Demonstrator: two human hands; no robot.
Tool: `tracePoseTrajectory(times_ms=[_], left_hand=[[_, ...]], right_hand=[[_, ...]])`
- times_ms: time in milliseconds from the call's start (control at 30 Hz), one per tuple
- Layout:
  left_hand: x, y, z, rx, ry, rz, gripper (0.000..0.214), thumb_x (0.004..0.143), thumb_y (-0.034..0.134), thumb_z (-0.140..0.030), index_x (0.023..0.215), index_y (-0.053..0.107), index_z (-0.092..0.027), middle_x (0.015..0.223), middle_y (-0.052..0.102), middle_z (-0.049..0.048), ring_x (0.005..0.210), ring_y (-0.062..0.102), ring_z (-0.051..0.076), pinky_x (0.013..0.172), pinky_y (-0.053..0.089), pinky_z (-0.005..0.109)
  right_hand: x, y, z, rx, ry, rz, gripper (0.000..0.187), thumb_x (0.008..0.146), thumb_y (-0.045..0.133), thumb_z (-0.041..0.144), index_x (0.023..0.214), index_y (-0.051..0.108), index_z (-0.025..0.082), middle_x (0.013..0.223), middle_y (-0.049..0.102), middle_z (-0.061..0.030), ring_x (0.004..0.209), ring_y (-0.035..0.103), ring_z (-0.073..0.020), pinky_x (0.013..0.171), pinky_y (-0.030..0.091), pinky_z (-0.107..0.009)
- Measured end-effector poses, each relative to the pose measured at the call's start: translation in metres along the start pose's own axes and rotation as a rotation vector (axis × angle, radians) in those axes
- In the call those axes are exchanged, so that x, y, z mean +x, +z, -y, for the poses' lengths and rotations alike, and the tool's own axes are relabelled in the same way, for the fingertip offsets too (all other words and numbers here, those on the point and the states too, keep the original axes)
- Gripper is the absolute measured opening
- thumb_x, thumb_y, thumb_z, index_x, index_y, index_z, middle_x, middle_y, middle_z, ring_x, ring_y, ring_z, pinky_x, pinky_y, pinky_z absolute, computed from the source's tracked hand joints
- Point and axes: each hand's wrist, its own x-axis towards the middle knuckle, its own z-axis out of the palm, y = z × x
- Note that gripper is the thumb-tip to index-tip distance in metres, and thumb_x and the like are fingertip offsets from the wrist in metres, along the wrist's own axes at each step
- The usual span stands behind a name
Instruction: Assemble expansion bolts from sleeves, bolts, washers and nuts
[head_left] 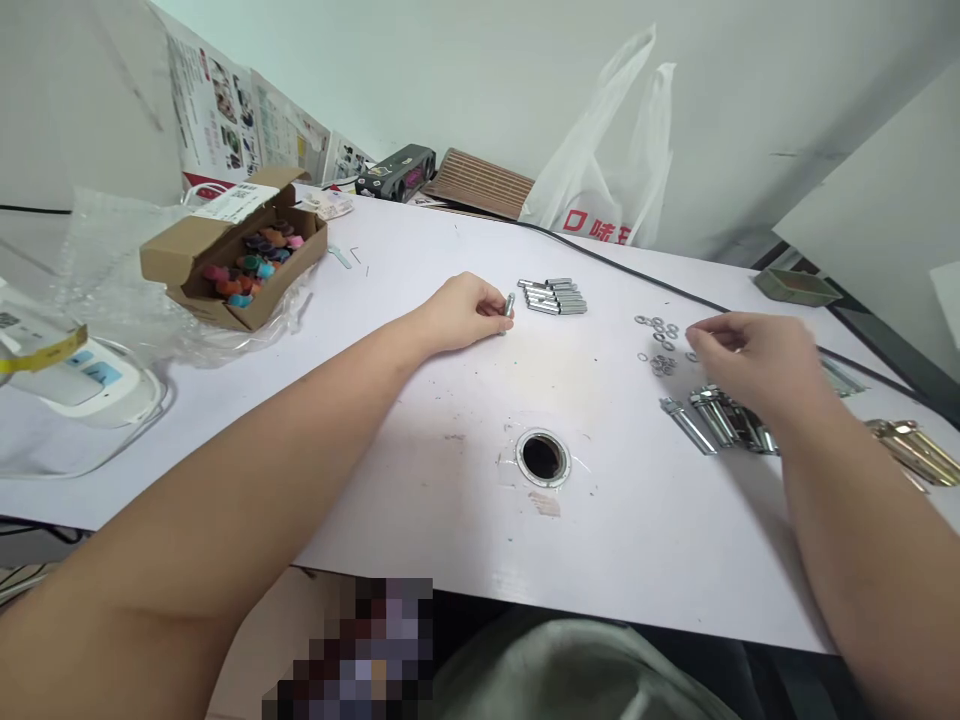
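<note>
My left hand [474, 312] is closed in a pinch around a small silvery metal sleeve [509, 303], held upright over the white table. Just right of it lies a group of similar metal sleeves [559, 297] in rows. Over on the right, my right hand [765, 360] has thumb and fingertips drawn together beside a scatter of small washers and nuts [663, 340]. Whether anything sits in that pinch is too small to tell. Below the right hand, partly hidden by it, lie several silver expansion bolts [716, 415].
A round cable hole [543, 458] opens in the white table [450, 510]. Brass-coloured bolts [919, 450] lie far right, near a small green tray [797, 287]. A black cable [637, 272] crosses the back. At left are a cardboard box [289, 285] of colourful pieces and a white device [105, 385].
</note>
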Motion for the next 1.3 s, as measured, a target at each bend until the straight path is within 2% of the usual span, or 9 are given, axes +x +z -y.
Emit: tracePoseTrajectory(times_ms=[133, 300, 400, 633, 733, 933, 1100, 1200, 1300], left_hand=[[0.001, -0.003, 0.002, -0.004, -0.004, 0.014, 0.013, 0.083, 0.079, -0.027, 0.086, 0.082, -0.015, 0.084, 0.081, 0.0047, 0.077, 0.071, 0.017, 0.079, 0.053, 0.033], [0.0, 0.0, 0.001, -0.001, 0.034, 0.021, 0.008, 0.081, 0.08, -0.021, 0.084, 0.081, -0.013, 0.078, 0.077, 0.0036, 0.074, 0.065, 0.015, 0.077, 0.05, 0.033], [-0.001, 0.002, -0.001, 0.011, 0.049, -0.001, 0.002, 0.081, 0.081, -0.014, 0.082, 0.08, -0.012, 0.074, 0.073, 0.0028, 0.072, 0.062, 0.014, 0.076, 0.048, 0.034], [0.001, 0.004, 0.001, 0.023, 0.09, -0.008, 0.003, 0.082, 0.08, -0.009, 0.081, 0.08, -0.012, 0.074, 0.073, 0.0022, 0.072, 0.062, 0.013, 0.075, 0.047, 0.034], [0.001, 0.004, 0.001, 0.069, 0.097, -0.008, 0.003, 0.084, 0.077, -0.01, 0.084, 0.081, -0.011, 0.076, 0.075, 0.0025, 0.075, 0.064, 0.014, 0.076, 0.048, 0.033], [-0.001, 0.005, -0.003, 0.058, 0.074, 0.0, 0.005, 0.086, 0.075, -0.01, 0.082, 0.078, -0.011, 0.074, 0.074, 0.0017, 0.072, 0.063, 0.013, 0.075, 0.048, 0.032], [-0.003, 0.006, -0.003, 0.043, 0.07, 0.004, 0.006, 0.086, 0.075, -0.011, 0.081, 0.077, -0.013, 0.074, 0.073, 0.0009, 0.073, 0.064, 0.013, 0.076, 0.048, 0.031], [-0.002, 0.005, -0.004, 0.038, 0.064, 0.003, 0.008, 0.087, 0.076, -0.012, 0.079, 0.075, -0.013, 0.072, 0.072, 0.0003, 0.072, 0.063, 0.012, 0.074, 0.047, 0.031], [-0.002, 0.005, -0.005, 0.031, 0.051, 0.008, 0.008, 0.087, 0.076, -0.01, 0.079, 0.075, -0.012, 0.072, 0.071, 0.0001, 0.07, 0.061, 0.011, 0.074, 0.047, 0.031]], right_hand=[[0.009, 0.021, 0.023, -0.014, -0.181, 0.094, 0.024, 0.088, 0.065, 0.031, 0.103, 0.079, 0.018, 0.095, 0.078, -0.0116, 0.089, 0.069, -0.027, 0.091, 0.053, -0.042], [0.038, 0.049, 0.065, -0.112, -0.442, 0.207, 0.048, 0.093, 0.068, 0.034, 0.138, 0.077, 0.021, 0.132, 0.076, -0.0134, 0.118, 0.068, -0.0326, 0.102, 0.051, -0.045], [0.056, 0.064, 0.079, -0.214, -0.518, 0.25, 0.045, 0.095, 0.068, 0.028, 0.138, 0.077, 0.019, 0.139, 0.073, -0.0164, 0.12, 0.065, -0.035, 0.105, 0.047, -0.047], [0.068, 0.072, 0.067, -0.216, -0.516, 0.31, 0.033, 0.105, 0.061, 0.034, 0.129, 0.075, 0.017, 0.129, 0.075, -0.0148, 0.106, 0.063, -0.0257, 0.089, 0.044, -0.037], [0.068, 0.074, 0.063, -0.229, -0.493, 0.247, 0.03, 0.106, 0.06, 0.032, 0.123, 0.08, 0.018, 0.122, 0.077, -0.0143, 0.098, 0.065, -0.0267, 0.086, 0.045, -0.038], [0.066, 0.083, 0.062, -0.25, -0.631, 0.146, 0.032, 0.103, 0.058, 0.032, 0.114, 0.084, 0.016, 0.117, 0.08, -0.0139, 0.109, 0.066, -0.0353, 0.104, 0.049, -0.049], [0.059, 0.079, 0.06, -0.219, -0.647, 0.098, 0.031, 0.101, 0.058, 0.039, 0.11, 0.08, 0.019, 0.101, 0.078, -0.0157, 0.114, 0.061, -0.0409, 0.097, 0.051, -0.052], [0.06, 0.079, 0.055, -0.186, -0.697, 0.156, 0.024, 0.1, 0.061, 0.039, 0.102, 0.079, 0.023, 0.109, 0.079, -0.0143, 0.117, 0.061, -0.0396, 0.103, 0.05, -0.054], [0.067, 0.083, 0.05, -0.205, -0.688, 0.248, 0.022, 0.099, 0.063, 0.038, 0.104, 0.079, 0.024, 0.113, 0.077, -0.0139, 0.114, 0.063, -0.0385, 0.104, 0.049, -0.055]])
